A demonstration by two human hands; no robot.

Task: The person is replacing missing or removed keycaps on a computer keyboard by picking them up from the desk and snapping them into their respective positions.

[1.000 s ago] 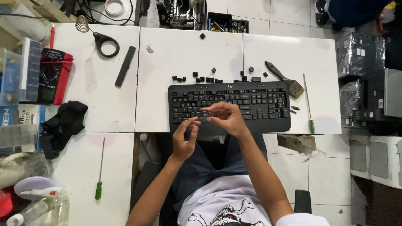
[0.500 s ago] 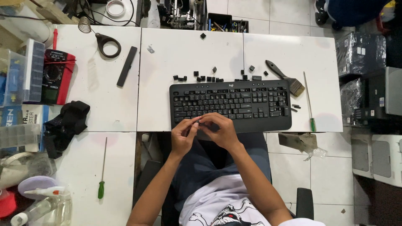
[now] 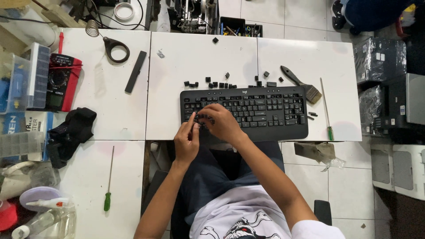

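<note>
The right hand (image 3: 223, 123) is pressing curled fingers on the black keyboard (image 3: 248, 110) mid-frame; the left hand (image 3: 187, 140) is pointing one finger beside it. Pushing each key straight down, softly, seems best

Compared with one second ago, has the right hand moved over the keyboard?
Yes. The right hand has shifted toward the left end of the keyboard, and now lies close beside the left hand.

A white short-sleeved shirt printed with a black skull graphic was worn. Dark blue-grey trousers were worn below it. Both forearms, the left hand (image 3: 187, 142) and the right hand (image 3: 222, 124) were left bare.
</note>
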